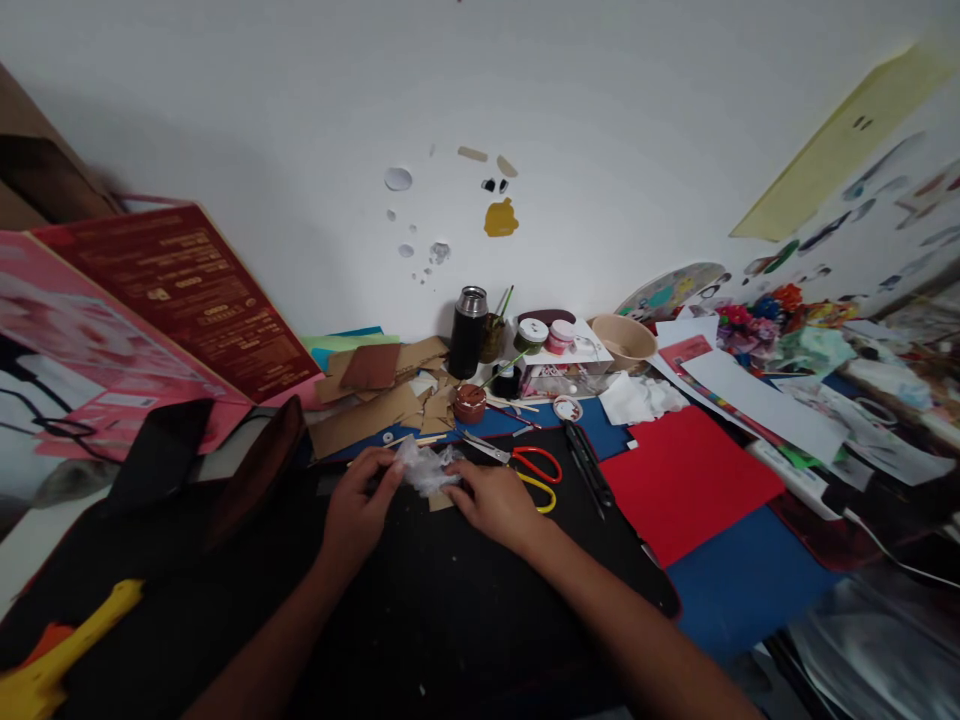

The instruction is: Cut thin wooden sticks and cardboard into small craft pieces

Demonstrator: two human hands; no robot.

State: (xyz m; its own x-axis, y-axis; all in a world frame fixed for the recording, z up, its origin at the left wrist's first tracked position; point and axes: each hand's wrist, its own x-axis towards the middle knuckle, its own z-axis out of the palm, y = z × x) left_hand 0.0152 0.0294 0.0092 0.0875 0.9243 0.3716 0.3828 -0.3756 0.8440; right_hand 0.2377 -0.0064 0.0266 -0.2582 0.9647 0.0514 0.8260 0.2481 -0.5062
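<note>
My left hand (364,500) and my right hand (491,498) meet over a black mat (420,600) and both grip a crumpled piece of clear plastic (427,466) between their fingertips. A small scrap of brown cardboard (441,500) lies under the plastic by my right fingers. Red-handled scissors (525,460) and a yellow-handled pair (541,492) lie just right of my right hand. A black pen-like tool (589,467) lies beyond them.
Brown cardboard pieces (375,400) pile up behind the mat. A black flask (468,332), paint pots (546,335), a beige bowl (624,341) and a small brown jar (469,403) stand by the wall. Red paper (690,480) lies right; a yellow object (67,640) at lower left.
</note>
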